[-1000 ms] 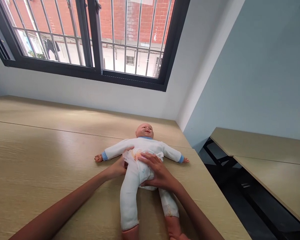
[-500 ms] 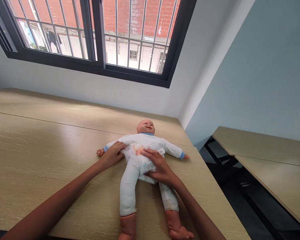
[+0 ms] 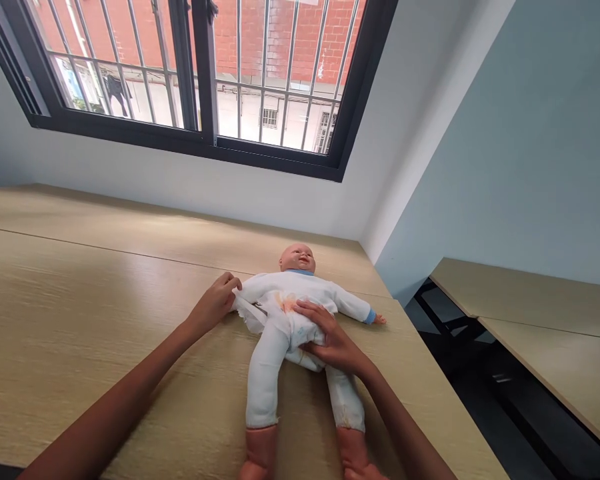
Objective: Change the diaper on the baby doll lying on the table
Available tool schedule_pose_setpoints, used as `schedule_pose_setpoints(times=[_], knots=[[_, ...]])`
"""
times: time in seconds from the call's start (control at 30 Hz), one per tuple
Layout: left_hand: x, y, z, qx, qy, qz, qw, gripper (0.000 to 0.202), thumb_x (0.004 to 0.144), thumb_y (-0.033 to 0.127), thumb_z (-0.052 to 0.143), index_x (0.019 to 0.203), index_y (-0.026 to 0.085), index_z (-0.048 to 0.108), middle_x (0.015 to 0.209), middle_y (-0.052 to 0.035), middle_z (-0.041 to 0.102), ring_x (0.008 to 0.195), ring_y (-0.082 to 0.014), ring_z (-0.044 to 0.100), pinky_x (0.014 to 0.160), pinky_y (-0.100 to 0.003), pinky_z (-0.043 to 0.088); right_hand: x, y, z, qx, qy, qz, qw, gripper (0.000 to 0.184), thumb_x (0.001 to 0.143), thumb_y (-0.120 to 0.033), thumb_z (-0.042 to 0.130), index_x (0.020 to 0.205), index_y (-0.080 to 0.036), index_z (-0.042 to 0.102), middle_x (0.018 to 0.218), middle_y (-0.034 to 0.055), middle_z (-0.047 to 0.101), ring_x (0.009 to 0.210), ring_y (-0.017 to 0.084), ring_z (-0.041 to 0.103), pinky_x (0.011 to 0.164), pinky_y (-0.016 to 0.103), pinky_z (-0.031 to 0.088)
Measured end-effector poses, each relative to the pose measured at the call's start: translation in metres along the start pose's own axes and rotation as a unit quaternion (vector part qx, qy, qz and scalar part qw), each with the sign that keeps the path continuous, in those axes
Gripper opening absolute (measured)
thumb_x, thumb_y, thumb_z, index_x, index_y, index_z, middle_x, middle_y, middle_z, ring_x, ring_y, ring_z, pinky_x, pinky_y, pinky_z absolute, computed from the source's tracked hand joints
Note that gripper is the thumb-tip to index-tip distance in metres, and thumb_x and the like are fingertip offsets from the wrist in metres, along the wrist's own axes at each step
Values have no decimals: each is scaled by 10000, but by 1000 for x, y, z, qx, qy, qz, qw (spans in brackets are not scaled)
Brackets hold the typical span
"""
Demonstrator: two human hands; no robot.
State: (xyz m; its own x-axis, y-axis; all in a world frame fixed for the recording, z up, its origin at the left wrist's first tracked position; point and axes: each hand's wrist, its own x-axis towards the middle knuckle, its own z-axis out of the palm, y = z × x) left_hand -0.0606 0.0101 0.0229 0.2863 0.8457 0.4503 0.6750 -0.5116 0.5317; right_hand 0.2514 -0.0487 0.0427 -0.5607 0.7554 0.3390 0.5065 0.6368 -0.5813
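Observation:
A baby doll (image 3: 310,288) lies on its back on the wooden table, its head toward the window and its legs toward me. It wears white clothing with blue trim and a white diaper (image 3: 303,330) around its hips. My left hand (image 3: 215,301) pinches the diaper's side flap, pulled out to the left of the doll's waist. The doll's hand on that side is hidden behind mine. Across the front of the diaper lies my right hand (image 3: 333,340), fingers stretched over the belly and thumb apart near the crotch. An orange-pink stain or print shows at the doll's belly.
The light wooden table (image 3: 105,320) has a seam across it and ends at a right edge beside the doll. Beyond a dark gap stands another wooden table (image 3: 545,347) at the right. A barred window (image 3: 205,73) is in the wall behind.
My left hand has moved slightly up and left, drawing the diaper flap away from the doll's waist. My right hand stays on the diaper front. The view has shifted slightly.

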Motion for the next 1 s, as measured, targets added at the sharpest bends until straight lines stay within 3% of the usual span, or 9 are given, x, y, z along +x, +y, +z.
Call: schedule_pose_setpoints(times=[0.13, 0.37, 0.43, 0.5, 0.57, 0.63, 0.73, 0.8, 1.0], knots=[[0, 2, -2, 5, 7, 16, 1000, 220, 846, 152, 350, 883, 189, 563, 928, -65, 575, 850, -214, 560, 756, -335, 458, 0, 0, 1, 4, 5, -1, 1000, 622, 822, -523, 629, 1404, -348, 495, 1445, 35, 484, 1380, 319, 387, 1177, 493, 279], [-4, 17, 7, 2, -116, 84, 990, 263, 759, 215, 579, 1015, 231, 636, 1141, -34, 647, 1039, -216, 601, 887, -285, 480, 2, 2, 3, 0, 5, -6, 1000, 652, 800, -617, 611, 1397, -382, 496, 1422, 18, 508, 1371, 335, 396, 1161, 530, 304], [-5, 20, 8, 19, -99, 59, 993, 255, 784, 221, 555, 1031, 229, 619, 1174, -45, 622, 1064, -224, 588, 895, -294, 469, 1, 4, 4, -3, 5, -5, 1000, 668, 798, -637, 605, 1403, -381, 489, 1425, 17, 504, 1376, 332, 390, 1165, 527, 299], [-4, 21, 5, 45, -56, 9, 997, 203, 813, 226, 503, 996, 213, 590, 1118, -65, 605, 993, -230, 587, 813, -303, 465, 1, 4, 5, -5, 6, -4, 1000, 679, 798, -649, 599, 1409, -380, 481, 1430, 18, 499, 1379, 329, 386, 1164, 532, 295], [-3, 21, 0, 71, -12, -53, 996, 107, 835, 279, 486, 868, 203, 555, 947, -62, 597, 828, -227, 570, 669, -291, 417, 0, 3, 4, -8, 3, -1, 1000, 675, 803, -646, 594, 1412, -378, 478, 1434, 19, 495, 1380, 327, 384, 1164, 539, 290], [-2, 21, -6, 84, 2, -104, 991, 240, 850, 387, 500, 685, 214, 487, 716, -26, 545, 648, -201, 501, 561, -272, 310, 1, -1, 3, -12, -2, 7, 1000, 665, 804, -631, 602, 1406, -373, 487, 1434, 20, 494, 1381, 328, 383, 1166, 535, 288], [-2, 23, -8, 71, -32, -141, 987, 482, 836, 507, 521, 486, 216, 363, 483, 15, 403, 493, -155, 381, 517, -272, 195, 3, -7, 1, -17, -7, 19, 1000, 638, 806, -588, 623, 1394, -370, 504, 1432, 24, 495, 1377, 330, 388, 1167, 530, 287], [-3, 25, -5, 47, -63, -153, 985, 534, 793, 524, 566, 423, 206, 349, 426, 23, 370, 454, -134, 343, 509, -274, 169, 3, -8, 2, -19, -6, 21, 1000, 624, 808, -566, 631, 1390, -375, 507, 1430, 22, 498, 1373, 334, 394, 1165, 539, 285], [-6, 25, 3, -61, -113, -190, 973, 336, 664, 427, 648, 496, 189, 481, 509, 22, 525, 481, -121, 432, 475, -234, 215, -1, -9, -3, -13, -18, 30, 999, 669, 788, -599, 643, 1398, -362, 504, 1448, 10, 479, 1386, 337, 372, 1190, 503, 245]])
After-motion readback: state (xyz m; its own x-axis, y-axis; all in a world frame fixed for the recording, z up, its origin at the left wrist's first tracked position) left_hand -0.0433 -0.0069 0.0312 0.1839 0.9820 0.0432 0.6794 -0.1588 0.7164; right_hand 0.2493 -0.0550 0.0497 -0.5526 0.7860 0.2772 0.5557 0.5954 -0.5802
